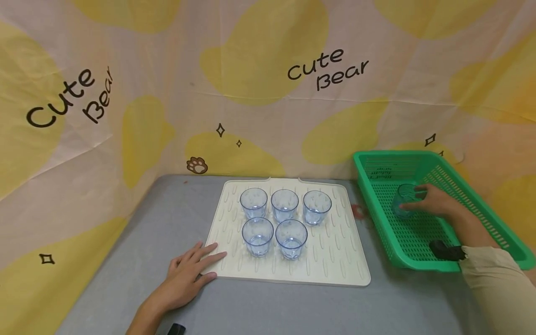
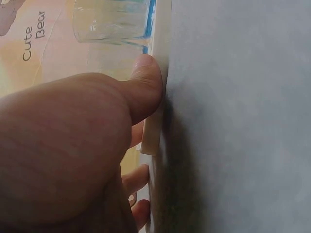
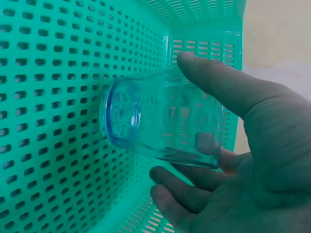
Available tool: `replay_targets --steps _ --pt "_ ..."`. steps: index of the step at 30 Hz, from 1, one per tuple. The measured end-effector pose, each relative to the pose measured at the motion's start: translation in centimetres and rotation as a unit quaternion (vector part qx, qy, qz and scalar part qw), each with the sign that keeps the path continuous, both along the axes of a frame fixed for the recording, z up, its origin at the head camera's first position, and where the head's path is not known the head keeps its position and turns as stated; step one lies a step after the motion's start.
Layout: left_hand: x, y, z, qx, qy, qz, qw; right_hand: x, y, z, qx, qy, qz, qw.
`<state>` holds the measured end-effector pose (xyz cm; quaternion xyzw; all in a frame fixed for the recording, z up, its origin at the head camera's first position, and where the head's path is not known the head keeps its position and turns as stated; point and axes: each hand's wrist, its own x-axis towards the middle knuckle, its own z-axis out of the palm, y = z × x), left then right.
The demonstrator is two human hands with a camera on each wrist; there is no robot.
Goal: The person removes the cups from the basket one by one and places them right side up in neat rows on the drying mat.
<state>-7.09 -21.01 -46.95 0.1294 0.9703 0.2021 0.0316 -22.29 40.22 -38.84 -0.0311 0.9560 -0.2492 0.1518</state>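
Observation:
Inside the green basket [image 1: 377,232] stands a clear bluish drinking glass [image 3: 160,119], its thick blue base against the perforated floor. My right hand [image 1: 437,201] holds this glass near its rim, thumb on one side and fingers on the other; a fingertip shows through the wall. On a white ribbed drying mat [image 1: 335,260] sit several matching glasses, three in the back row, one of them a glass [image 1: 317,208] at the right, and two in front. My left hand [image 1: 184,277] rests with spread fingers at the mat's front left corner, thumb along its edge in the left wrist view.
Grey cloth [image 1: 293,307] covers the table. Behind it hangs a yellow and pink printed curtain [image 1: 268,116]. The basket's raised walls surround my right hand, and its left side stands close to the mat's right edge.

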Motion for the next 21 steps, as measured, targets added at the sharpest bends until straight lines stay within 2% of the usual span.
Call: replay_targets --steps 8,15,21 --pt "-0.08 -0.02 0.01 0.0 -0.002 -0.004 1.0 0.11 -0.11 0.02 -0.038 0.014 -0.003 0.9992" --pt "-0.13 -0.04 -0.09 0.0 0.008 -0.003 1.0 0.4 -0.34 0.42 -0.085 0.004 -0.034 0.9958" --pt "-0.18 0.05 -0.33 0.003 0.0 0.0 1.0 0.48 -0.43 0.59 -0.116 0.01 -0.06 0.9915"
